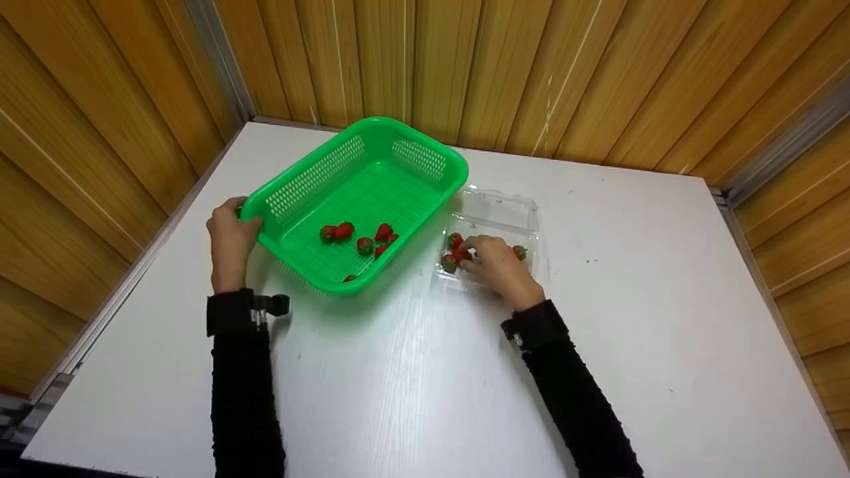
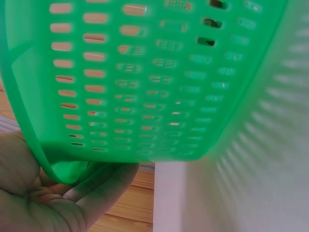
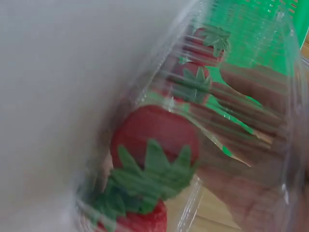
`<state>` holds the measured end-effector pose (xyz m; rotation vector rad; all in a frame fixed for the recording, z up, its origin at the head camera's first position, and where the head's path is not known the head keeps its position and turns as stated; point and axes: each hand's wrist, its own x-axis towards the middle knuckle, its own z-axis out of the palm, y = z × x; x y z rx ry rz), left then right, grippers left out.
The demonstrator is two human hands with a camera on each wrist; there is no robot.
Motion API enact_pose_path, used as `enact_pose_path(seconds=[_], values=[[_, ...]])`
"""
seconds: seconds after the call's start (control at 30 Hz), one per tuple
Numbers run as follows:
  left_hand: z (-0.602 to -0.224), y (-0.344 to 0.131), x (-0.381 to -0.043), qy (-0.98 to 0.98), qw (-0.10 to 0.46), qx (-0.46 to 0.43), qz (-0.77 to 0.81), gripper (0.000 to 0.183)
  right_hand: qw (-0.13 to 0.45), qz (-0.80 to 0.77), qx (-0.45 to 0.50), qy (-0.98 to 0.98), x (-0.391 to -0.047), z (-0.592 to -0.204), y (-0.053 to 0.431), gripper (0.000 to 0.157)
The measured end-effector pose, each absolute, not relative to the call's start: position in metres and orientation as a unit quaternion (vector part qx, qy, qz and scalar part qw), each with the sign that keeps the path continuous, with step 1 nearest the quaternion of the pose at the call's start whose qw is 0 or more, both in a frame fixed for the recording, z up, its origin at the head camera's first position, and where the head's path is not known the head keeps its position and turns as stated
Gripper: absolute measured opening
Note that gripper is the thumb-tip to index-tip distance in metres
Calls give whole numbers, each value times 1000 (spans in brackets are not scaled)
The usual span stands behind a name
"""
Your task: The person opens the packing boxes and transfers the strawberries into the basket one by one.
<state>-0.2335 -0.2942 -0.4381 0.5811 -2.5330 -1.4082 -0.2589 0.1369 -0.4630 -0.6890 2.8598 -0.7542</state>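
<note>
Wood-grain panels (image 1: 445, 73) are standing behind and on both sides of a white tabletop (image 1: 631, 265). Toward its far left, a green basket (image 1: 372, 189) is lying at an angle, and the left hand (image 1: 229, 242) is gripping its left end, fingers tucked beneath the edge. Several berries (image 1: 364, 246) are sitting in the basket, most of them toward the near right side. Just beside it, to the right, a clear box (image 1: 490, 228) is lying with its lid (image 1: 499, 207) folded back; more berries are resting inside, some by the left wall, one near the right.

Over the box the right hand (image 1: 499, 269) is hovering, fingers bent down at the left group of berries; whether they are pinching one, neither view is showing clearly.

Judging from this, the person is handling berries at the box while steadying the basket; whether the step is taking out or setting down, one cannot tell. Either way, the next move is likely calling for light fingertips: a soft pinch for lifting or a gentle release for placing, with the left hand keeping the basket steady
</note>
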Motion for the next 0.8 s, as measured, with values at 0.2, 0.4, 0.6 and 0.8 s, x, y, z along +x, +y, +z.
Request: enact_pose_path(seconds=[0.2, 0.4, 0.6, 0.8], values=[[-438, -292, -234, -853, 91, 191, -477, 54, 35, -267, -208, 940, -258, -469, 137, 13], [-438, -293, -233, -852, 98, 191, -477, 53, 41, -260, -205, 943, -257, -468, 141, 25], [-437, -294, -233, -852, 94, 194, -478, 54, 60, -257, -196, 944, -254, -466, 146, 22], [-437, -294, -234, -855, 96, 195, -471, 55, 63, -254, -194, 945, -252, -465, 149, 21]])
